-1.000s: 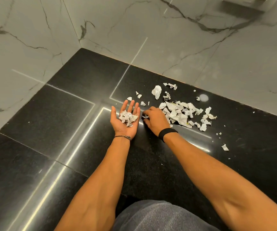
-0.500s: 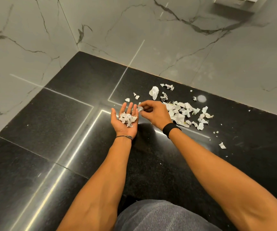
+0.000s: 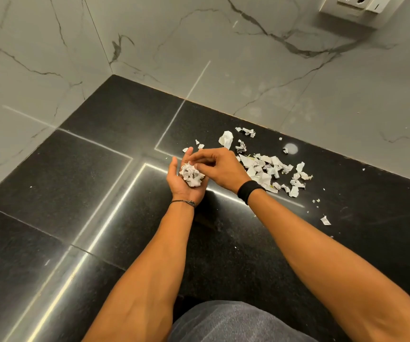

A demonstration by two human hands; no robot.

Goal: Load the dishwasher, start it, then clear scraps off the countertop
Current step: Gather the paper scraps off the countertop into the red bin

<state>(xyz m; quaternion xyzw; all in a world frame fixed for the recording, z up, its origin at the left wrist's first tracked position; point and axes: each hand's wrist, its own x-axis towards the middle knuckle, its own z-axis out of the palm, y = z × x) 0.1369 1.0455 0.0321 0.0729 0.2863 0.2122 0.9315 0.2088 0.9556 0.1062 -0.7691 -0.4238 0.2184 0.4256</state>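
Fingers of the right hand (image 3: pixel 221 166) pinch paper scraps (image 3: pixel 191 176) over the cupped left hand (image 3: pixel 178 188) — its fingers loosely apart; drop them low, mid-palm.

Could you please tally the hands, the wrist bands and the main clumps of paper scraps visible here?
Hands: 2 (left hand, right hand)
Wrist bands: 2 (black band, thin bracelet)
Scrap clumps: 2 (handful in the left palm, pile on the countertop); stray bits not counted
Total: 6
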